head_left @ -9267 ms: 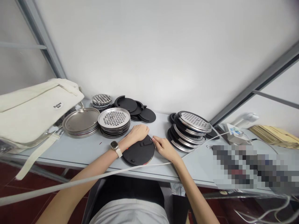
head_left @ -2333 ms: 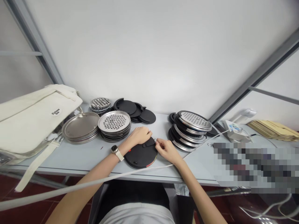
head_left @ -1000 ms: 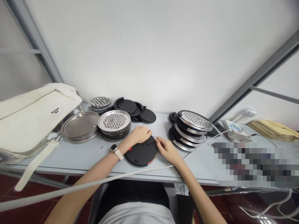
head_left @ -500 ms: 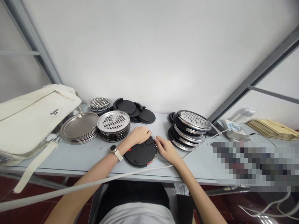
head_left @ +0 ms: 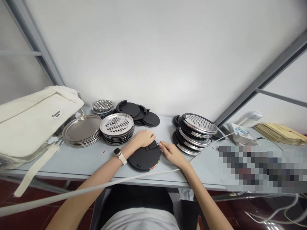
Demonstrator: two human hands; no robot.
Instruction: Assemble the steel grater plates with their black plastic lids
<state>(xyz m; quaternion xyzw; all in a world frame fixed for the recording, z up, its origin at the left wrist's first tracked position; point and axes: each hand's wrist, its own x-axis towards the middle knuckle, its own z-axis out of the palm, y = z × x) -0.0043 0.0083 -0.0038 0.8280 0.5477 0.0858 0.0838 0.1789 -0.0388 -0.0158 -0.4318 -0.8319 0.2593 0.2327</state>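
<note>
1. Head view, middle of the frame: a black disc (head_left: 144, 161) lies flat on the pale grey surface (head_left: 203, 172), near its front edge. I can see a streak of red and yellow on its lower-right rim and a raised black tab (head_left: 151, 146) near its top.
2. Head view, just left of centre: the left hand (head_left: 143, 138) rests curled over the upper part of the disc, a watch (head_left: 117, 152) on its wrist. Its fingertips are turned away from me, so I cannot tell whether it grips or only presses.
3. Head view, just right of centre: the right hand (head_left: 173, 154) has thumb and forefinger pinched on a small metal loop (head_left: 157, 143), right at the disc's upper-right edge.
4. Head view, left of the frame: a cream bag (head_left: 35, 108) sits beside a stack of plain metal plates (head_left: 82, 127). Next to those stands a stack of perforated plates (head_left: 117, 124), with smaller grater discs (head_left: 102, 105) behind and loose black discs (head_left: 129, 109) overlapping near the wall.
5. Head view, right of the frame: a leaning pile of black-and-silver plates (head_left: 200, 123) stands near the right hand. Farther right are a white box (head_left: 242, 134) and tan folders (head_left: 280, 133); the lower-right patch is blurred.
6. Head view, lower left to centre: a white cable (head_left: 107, 184) passes over the left forearm in my line of sight.
</note>
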